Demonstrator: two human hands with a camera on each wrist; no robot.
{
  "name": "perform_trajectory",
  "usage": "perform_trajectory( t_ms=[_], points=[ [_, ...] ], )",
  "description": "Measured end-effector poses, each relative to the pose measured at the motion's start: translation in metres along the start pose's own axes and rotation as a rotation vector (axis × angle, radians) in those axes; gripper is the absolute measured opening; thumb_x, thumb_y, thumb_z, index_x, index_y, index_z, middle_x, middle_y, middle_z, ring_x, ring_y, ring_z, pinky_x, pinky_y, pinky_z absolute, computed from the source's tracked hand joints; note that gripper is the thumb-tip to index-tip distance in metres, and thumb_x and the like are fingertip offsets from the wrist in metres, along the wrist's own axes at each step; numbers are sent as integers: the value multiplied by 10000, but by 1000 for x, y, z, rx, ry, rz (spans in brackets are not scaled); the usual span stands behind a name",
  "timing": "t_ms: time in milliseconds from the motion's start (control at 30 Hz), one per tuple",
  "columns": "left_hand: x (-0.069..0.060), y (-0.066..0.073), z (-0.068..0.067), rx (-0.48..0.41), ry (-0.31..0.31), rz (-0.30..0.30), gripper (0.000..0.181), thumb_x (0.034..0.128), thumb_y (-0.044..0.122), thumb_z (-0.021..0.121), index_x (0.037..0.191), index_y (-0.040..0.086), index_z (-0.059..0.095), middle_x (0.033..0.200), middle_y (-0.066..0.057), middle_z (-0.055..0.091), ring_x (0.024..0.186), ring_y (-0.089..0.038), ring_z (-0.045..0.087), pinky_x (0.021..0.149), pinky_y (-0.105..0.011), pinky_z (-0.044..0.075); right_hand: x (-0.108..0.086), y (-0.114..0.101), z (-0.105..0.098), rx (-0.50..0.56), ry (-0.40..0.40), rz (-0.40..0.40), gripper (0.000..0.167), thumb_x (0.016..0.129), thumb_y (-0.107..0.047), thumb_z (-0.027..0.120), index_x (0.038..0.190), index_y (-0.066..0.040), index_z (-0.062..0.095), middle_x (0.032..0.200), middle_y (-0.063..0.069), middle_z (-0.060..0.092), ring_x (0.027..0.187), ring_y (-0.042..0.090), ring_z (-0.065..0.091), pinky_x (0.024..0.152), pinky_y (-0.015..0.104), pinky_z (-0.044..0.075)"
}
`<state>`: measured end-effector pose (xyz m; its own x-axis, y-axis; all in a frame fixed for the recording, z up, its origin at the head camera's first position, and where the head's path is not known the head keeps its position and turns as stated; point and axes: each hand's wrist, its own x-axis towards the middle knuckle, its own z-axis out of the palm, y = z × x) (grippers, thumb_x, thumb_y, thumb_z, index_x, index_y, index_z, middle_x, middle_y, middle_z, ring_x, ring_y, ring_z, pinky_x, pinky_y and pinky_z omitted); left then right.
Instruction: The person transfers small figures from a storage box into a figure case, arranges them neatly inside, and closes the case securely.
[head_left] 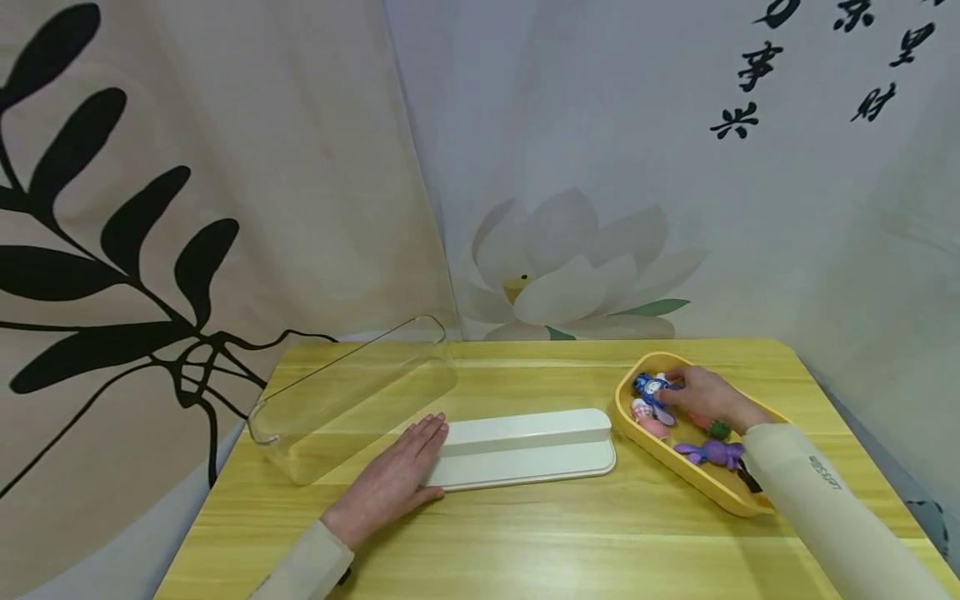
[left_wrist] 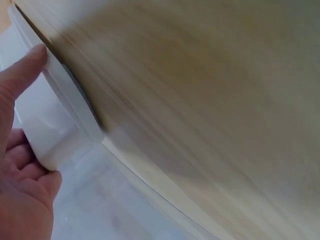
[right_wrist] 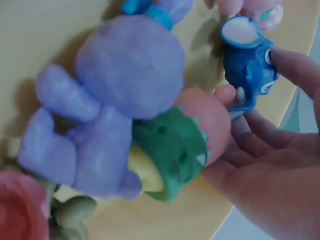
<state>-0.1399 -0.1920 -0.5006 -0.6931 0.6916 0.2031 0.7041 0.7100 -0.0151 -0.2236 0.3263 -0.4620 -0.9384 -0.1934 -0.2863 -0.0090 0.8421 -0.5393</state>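
My left hand lies across the left end of a long white plastic base with a raised step. In the left wrist view, its thumb presses one edge while the fingers curl at the opposite side. At the right, my right hand reaches into a yellow tray and pinches a small blue elephant figure between its fingers. Other toy figures lie around it: a purple one, a pink one with a green part, and pink ones near the tray's left wall.
A clear plastic cover lies on the wooden table, behind and left of the white base. Curtains with printed leaves, a lotus and characters hang behind the table. In the right wrist view, a pink flower-like piece shows in the corner.
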Motion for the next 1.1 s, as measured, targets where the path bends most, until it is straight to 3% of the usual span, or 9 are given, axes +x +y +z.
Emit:
perform_trajectory(
  t_ms=[200,333,433,567,767,900,1100],
  points=[
    [-1,-4,2,-21,-3,23,908,863,441,824,1538,-23,432,1618,-232,371,1482,-367,389,1204,-481,357,-5,-3,-2,82,29,37,707,978,-310,708,1409,183,443,1415,385,506,1261,516,532,1055,609,470],
    [-2,-5,3,-30,11,25,899,852,436,836,1521,-27,454,1612,-233,381,1476,-373,396,1198,-484,362,-13,-5,-5,95,76,40,745,953,-322,734,1422,174,435,1358,377,539,1178,462,575,1012,596,491],
    [-2,-5,3,-48,24,22,899,841,422,850,1519,-22,463,1612,-227,385,1472,-374,403,1193,-483,369,-21,-6,-9,132,127,17,740,953,-306,738,1441,156,428,1309,350,575,1108,397,611,935,505,541],
    [-2,-5,2,-94,20,5,902,831,405,864,1529,-3,463,1625,-207,376,1476,-366,398,1182,-480,382,-34,-10,-15,222,174,-26,717,982,-279,718,1471,136,396,1323,353,574,1134,396,629,859,356,567],
    [-3,-8,-2,-209,-45,-45,878,890,431,810,1577,48,420,1674,-137,312,1526,-307,325,1195,-462,369,-58,-23,-26,301,226,-8,773,997,-398,695,1539,45,368,1390,316,536,1196,402,597,824,220,552],
    [-4,-11,-4,-213,-65,-37,857,918,425,786,1593,65,399,1687,-110,292,1532,-291,316,1179,-461,401,-70,-32,-25,315,296,-30,744,997,-389,700,1554,-4,392,1408,282,529,1203,365,583,790,133,528],
    [-6,-15,-1,-194,-16,27,872,888,320,840,1589,54,396,1698,-147,247,1467,-318,425,1072,-415,521,-86,-51,-16,383,354,-62,724,992,-310,721,1564,-28,376,1398,242,536,1072,40,586,793,69,516]
  ],
)
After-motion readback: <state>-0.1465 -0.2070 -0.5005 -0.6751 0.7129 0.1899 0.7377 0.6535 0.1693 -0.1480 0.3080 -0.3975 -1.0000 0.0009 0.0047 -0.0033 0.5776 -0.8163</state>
